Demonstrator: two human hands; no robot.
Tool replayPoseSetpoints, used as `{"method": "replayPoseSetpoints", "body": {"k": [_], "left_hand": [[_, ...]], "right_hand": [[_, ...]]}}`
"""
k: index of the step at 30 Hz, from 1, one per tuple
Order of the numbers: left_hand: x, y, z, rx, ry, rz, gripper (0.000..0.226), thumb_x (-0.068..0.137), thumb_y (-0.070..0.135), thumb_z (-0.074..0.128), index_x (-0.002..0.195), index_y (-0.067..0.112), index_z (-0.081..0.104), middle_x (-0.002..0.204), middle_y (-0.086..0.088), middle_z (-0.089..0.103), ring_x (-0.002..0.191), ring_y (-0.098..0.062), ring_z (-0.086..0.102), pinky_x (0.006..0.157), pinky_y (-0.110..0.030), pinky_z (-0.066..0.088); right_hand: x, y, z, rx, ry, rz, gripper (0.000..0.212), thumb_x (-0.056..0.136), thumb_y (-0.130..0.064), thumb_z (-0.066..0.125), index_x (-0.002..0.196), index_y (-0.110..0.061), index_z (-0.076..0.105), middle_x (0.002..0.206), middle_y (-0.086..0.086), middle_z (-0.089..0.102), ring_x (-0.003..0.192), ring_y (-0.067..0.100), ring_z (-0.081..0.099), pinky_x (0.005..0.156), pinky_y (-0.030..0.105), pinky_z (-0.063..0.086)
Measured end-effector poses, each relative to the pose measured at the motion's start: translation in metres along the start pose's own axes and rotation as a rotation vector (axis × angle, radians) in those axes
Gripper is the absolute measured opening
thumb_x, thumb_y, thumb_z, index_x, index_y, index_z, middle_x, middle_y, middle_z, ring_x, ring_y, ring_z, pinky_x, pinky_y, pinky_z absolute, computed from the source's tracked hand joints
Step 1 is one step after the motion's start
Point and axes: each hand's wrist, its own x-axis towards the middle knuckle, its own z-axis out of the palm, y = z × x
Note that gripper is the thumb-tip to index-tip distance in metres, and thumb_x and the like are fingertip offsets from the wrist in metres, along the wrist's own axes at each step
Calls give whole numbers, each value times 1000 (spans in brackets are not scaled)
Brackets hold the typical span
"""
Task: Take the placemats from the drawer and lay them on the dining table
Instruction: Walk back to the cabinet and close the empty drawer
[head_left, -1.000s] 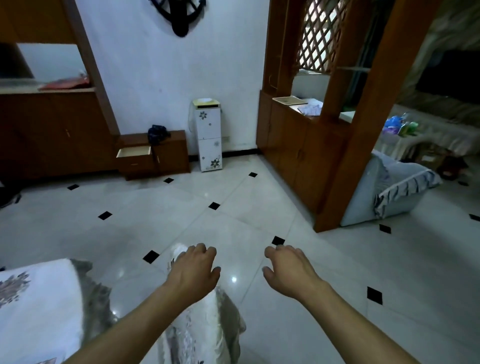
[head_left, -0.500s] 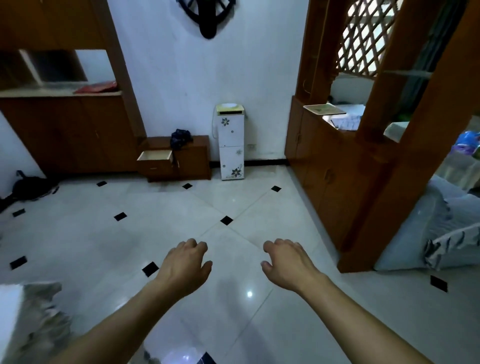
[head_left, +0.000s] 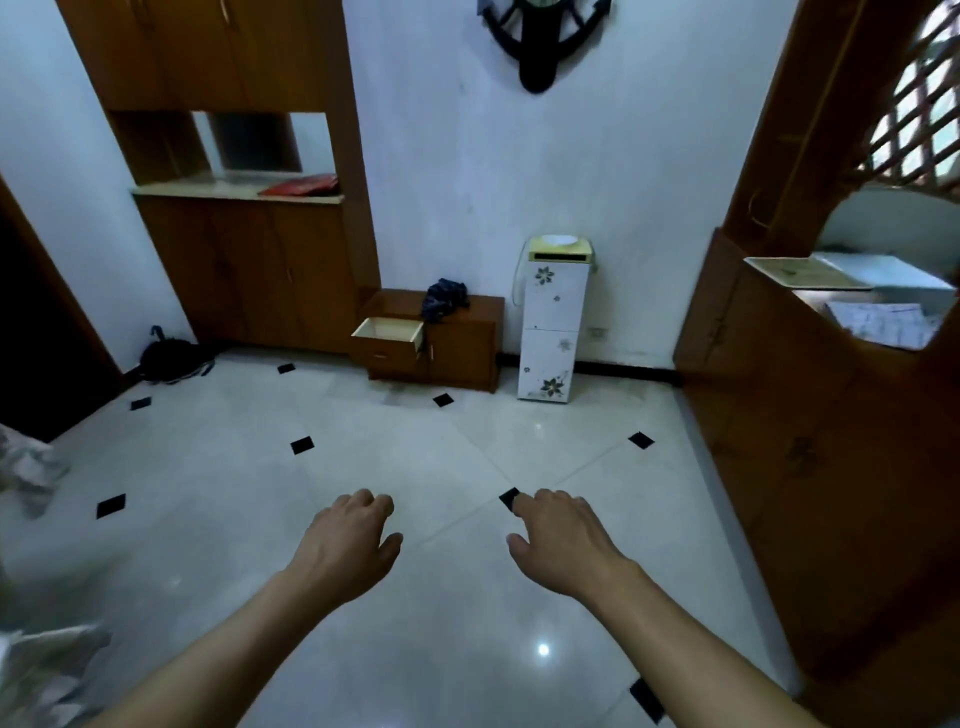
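- A dark bag (head_left: 171, 358) lies on the tiled floor (head_left: 208, 493) by the far-left wall, well away from the job.
- The left hand (head_left: 345, 551) is held out over the floor, fingers loosely curled, holding nothing.
- The drawer (head_left: 389, 332) stands pulled open in a low wooden cabinet (head_left: 462, 348) against the far wall. A dark cloth (head_left: 444, 299) sits on top of the cabinet. The drawer's inside is hidden from here, so no placemats can be seen.
- A white water dispenser (head_left: 553, 322) stands just beside the cabinet.
- The right hand (head_left: 563, 540) is likewise empty, fingers relaxed and bent.
- Step in hand, as I judge it: the approach to the drawer. Next comes crossing the floor, bending low, and reaching in.
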Motion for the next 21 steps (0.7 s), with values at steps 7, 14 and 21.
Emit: {"method": "replayPoseSetpoints", "body": {"k": [7, 14, 21], "left_hand": [[171, -20, -14, -8, 34, 36, 39, 90, 47, 49, 120, 21, 54, 112, -1, 60, 100, -21, 55, 80, -34, 47], [314, -64, -4, 20, 1, -20, 40, 91, 48, 49, 121, 22, 52, 116, 0, 58, 104, -20, 54, 83, -33, 47], [455, -134, 14, 17, -39, -188, 44, 92, 46, 49, 127, 21, 50, 121, -1, 57, 109, -21, 53, 87, -34, 48]], "right_hand": [[156, 44, -35, 0, 16, 18, 31, 91, -39, 46, 109, -15, 53, 101, 9, 59, 95, 29, 55, 82, 38, 41], [323, 73, -23, 43, 32, -51, 30, 88, -40, 46, 105, -16, 54, 98, 7, 61, 93, 28, 56, 81, 39, 43], [536, 87, -6, 56, -22, -181, 31, 89, -40, 46, 109, -17, 54, 105, 7, 61, 99, 29, 55, 85, 40, 41]]}}
